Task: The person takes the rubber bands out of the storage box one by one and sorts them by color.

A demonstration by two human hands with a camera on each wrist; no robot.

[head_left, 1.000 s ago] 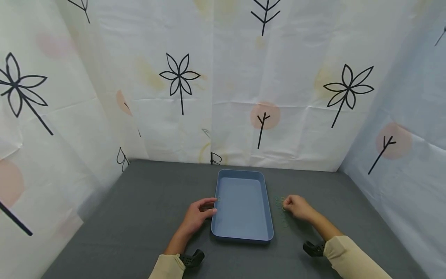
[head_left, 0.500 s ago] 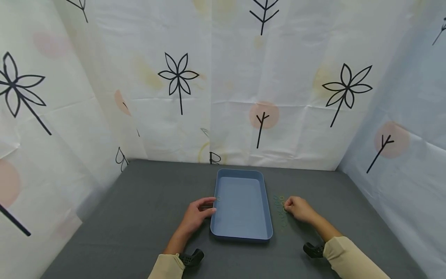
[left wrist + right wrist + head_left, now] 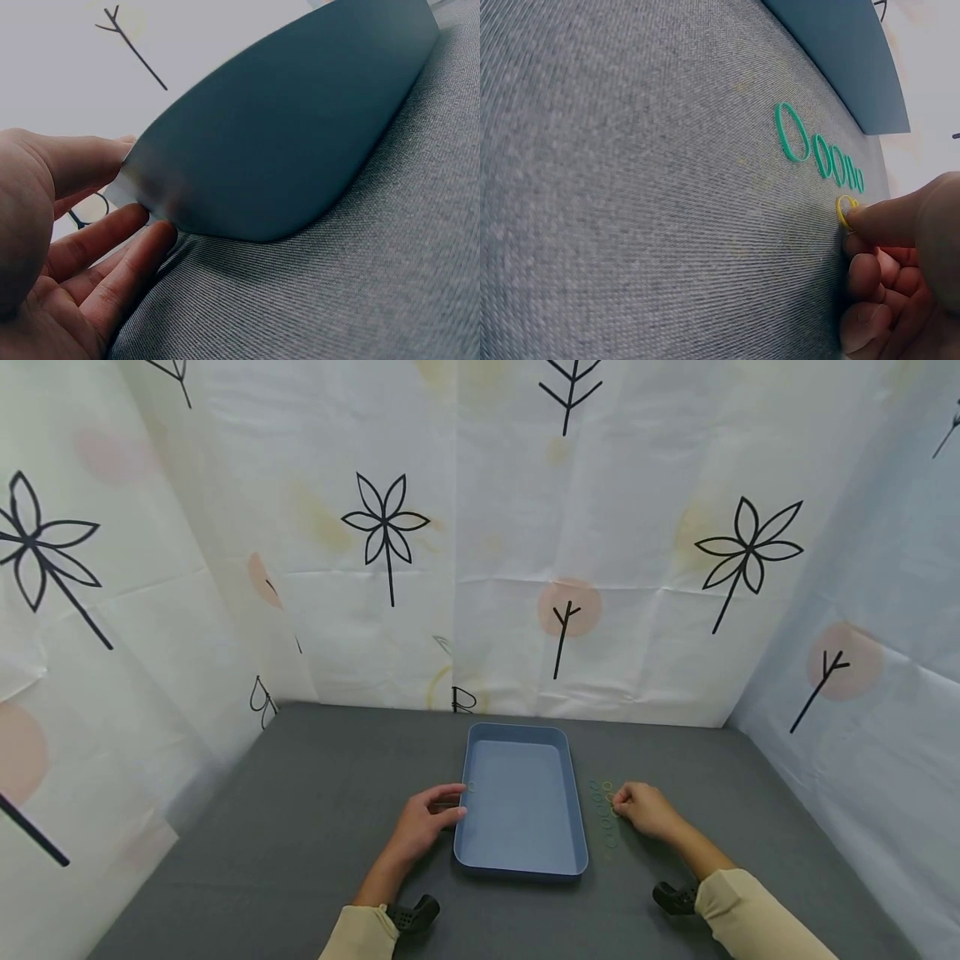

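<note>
A shallow blue rectangular tray [image 3: 521, 860] lies on the grey cloth. My left hand [image 3: 420, 827] is at its left wall, fingers and thumb nearly straight against the rim; the left wrist view shows fingertips [image 3: 161, 232] touching the outer side low down. By those fingers a small pale ring [image 3: 471, 787] shows at the tray's edge. Right of the tray, my right hand [image 3: 647, 808] pinches a thin yellow ring [image 3: 844, 213] at the cloth, partly hidden by the thumb. Alongside runs a row of several thin green rings [image 3: 792, 133], with more yellow rings [image 3: 607, 786] beyond the fingers.
Grey cloth [image 3: 352, 760] covers the table around the tray. A white patterned curtain [image 3: 495, 635] closes off the back and both sides. Black wrist devices [image 3: 414, 917] sit on both forearms, at the cuffs of pale sleeves.
My right hand has shifted slightly right and nearer along the rings, uncovering yellow rings it hid before. The left hand and the tray stay in place.
</note>
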